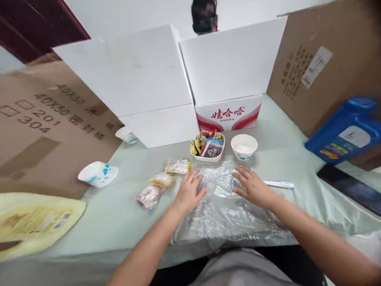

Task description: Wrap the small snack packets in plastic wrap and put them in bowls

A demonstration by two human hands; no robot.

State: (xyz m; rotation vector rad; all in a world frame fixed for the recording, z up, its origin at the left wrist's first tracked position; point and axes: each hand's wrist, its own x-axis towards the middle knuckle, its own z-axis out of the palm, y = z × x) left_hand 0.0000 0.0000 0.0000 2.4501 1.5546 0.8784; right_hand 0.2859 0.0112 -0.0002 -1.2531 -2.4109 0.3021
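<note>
A wrinkled sheet of clear plastic film lies over the near middle of the table. My left hand rests at its left side, fingers spread and holding nothing. Toward the right, my right hand lies over the film with its fingers apart, also holding nothing. A white plastic utensil lies flat beside the right hand; its far end is covered by that hand. Left of my left hand are wrapped snacks: a yellow-edged packet, a yellow packet and a reddish one.
Beyond the film stand a white tub of wrapped snacks and a paper bowl. Two bowls lie tipped at left, near a yellow bag. A blue bottle and a phone are right. Cardboard boxes enclose the table; a person's head shows behind.
</note>
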